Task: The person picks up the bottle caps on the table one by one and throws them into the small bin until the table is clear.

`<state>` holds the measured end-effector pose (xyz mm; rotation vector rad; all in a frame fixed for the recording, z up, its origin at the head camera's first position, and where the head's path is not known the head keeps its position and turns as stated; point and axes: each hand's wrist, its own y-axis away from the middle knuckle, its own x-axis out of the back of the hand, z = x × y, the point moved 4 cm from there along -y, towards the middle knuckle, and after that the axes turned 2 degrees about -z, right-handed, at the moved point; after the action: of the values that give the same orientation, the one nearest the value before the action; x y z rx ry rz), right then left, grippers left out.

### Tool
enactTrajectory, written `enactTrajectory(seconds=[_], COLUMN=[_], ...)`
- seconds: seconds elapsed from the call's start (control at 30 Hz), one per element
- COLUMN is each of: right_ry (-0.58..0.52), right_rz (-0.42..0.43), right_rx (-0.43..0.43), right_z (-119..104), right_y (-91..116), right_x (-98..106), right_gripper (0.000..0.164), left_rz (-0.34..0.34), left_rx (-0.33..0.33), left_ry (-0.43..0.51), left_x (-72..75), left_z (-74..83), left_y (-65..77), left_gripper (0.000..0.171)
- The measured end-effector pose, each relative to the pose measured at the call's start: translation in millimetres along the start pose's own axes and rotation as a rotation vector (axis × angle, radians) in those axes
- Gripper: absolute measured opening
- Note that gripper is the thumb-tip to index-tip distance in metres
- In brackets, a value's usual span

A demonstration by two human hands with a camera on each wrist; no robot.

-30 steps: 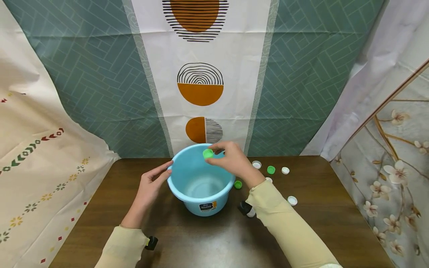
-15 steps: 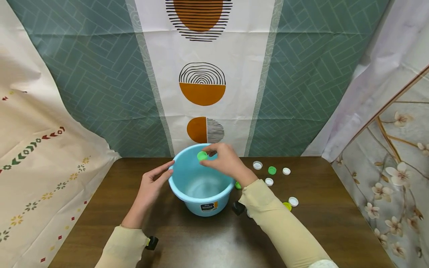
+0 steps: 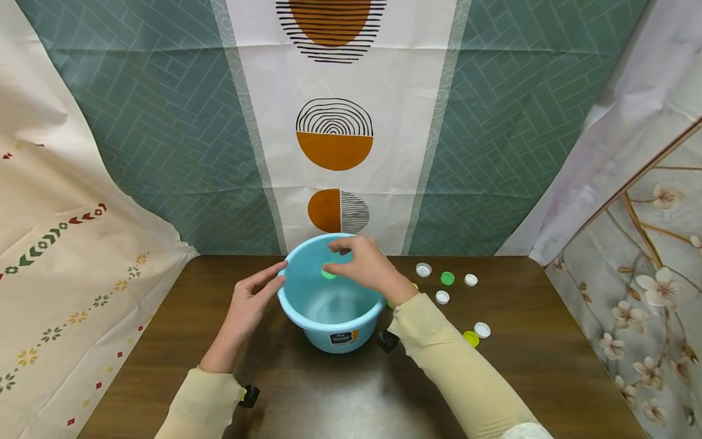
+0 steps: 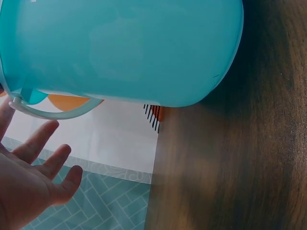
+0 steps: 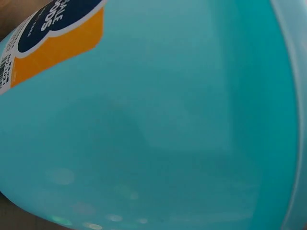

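Note:
A light blue plastic basin (image 3: 329, 299) stands on the table in the head view; its outer wall fills much of both wrist views. My left hand (image 3: 251, 300) holds the near-left rim between thumb and forefinger. In the left wrist view, the other fingers (image 4: 57, 160) of that hand are spread below the rim. My right hand (image 3: 368, 268) is over the basin's opening, thumb and fingers parted. A green bottle cap (image 3: 328, 272) shows just under the right thumb, partly covered by it, apparently loose in the air inside the basin. The right wrist view does not show the fingers.
On the table (image 3: 526, 366) right of the basin lie several caps, among them a white cap (image 3: 423, 270), a green cap (image 3: 447, 278) and a yellow cap (image 3: 471, 339). The right forearm passes over this side. A patterned cloth (image 3: 351, 152) hangs behind the table.
The right hand moved slightly left over the basin, then parted its fingers and let go of the green cap, which is now lower. The left hand stayed on the rim.

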<state>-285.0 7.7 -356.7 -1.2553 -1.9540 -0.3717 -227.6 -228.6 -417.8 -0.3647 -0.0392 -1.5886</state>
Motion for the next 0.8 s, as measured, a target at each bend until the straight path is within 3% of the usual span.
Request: enactTrajectory(seconds=[0.43,0.8], right_ry=[-0.037,-0.109], right_rz=[0.010,0.112], right_rx=[-0.041,-0.025], right_z=[3,17], right_y=[6,23], right_x=[9,39], right_gripper=[0.046,0.042], left_rz=[0.003,0.010], left_rx=[-0.001,0.033], left_ry=[-0.006,-0.022], left_x=[-3.9,0.0], left_z=[-0.6,-0.2], left_y=[-1.6,1.2], left_gripper=[0.037,0.038])
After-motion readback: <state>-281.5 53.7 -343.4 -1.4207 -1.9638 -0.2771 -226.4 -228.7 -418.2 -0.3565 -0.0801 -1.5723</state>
